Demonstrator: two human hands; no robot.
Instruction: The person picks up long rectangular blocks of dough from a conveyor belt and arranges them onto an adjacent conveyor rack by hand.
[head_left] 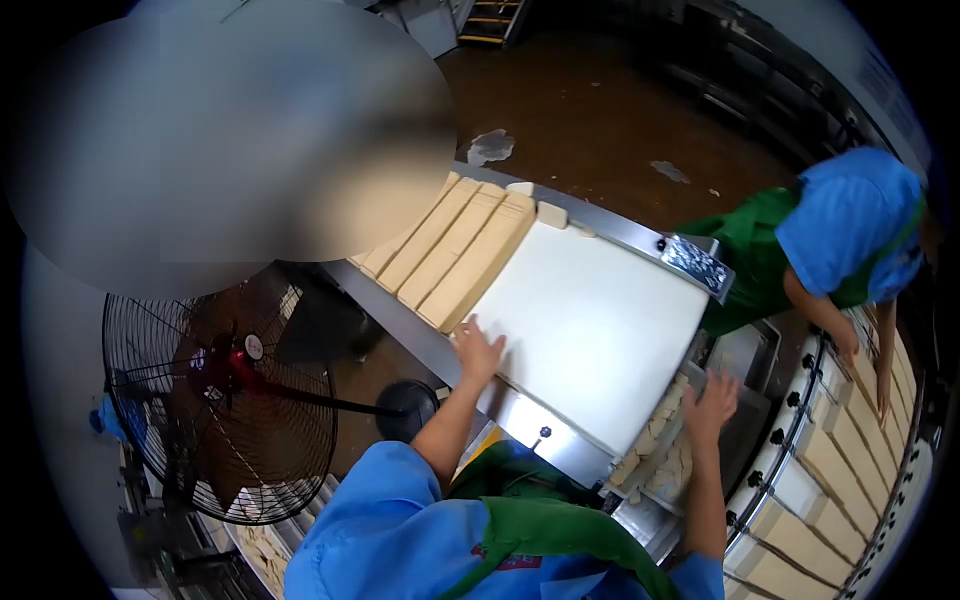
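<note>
Several long, pale beige blocks lie side by side across the white belt in front of me. My left hand is open at the near end of the closest block, its fingers apart. Whether the fingertips touch that block I cannot tell. My right hand is open too, fingers spread, above a metal tray of broken pale pieces off the belt's right end. It holds nothing. Two small pale offcuts, one a flat piece, rest by the belt's far edge.
At right a co-worker in blue and green reaches over a curved conveyor carrying more pale blocks. A large standing fan is on my left. A metal rail borders the belt. A blurred oval hides the upper left.
</note>
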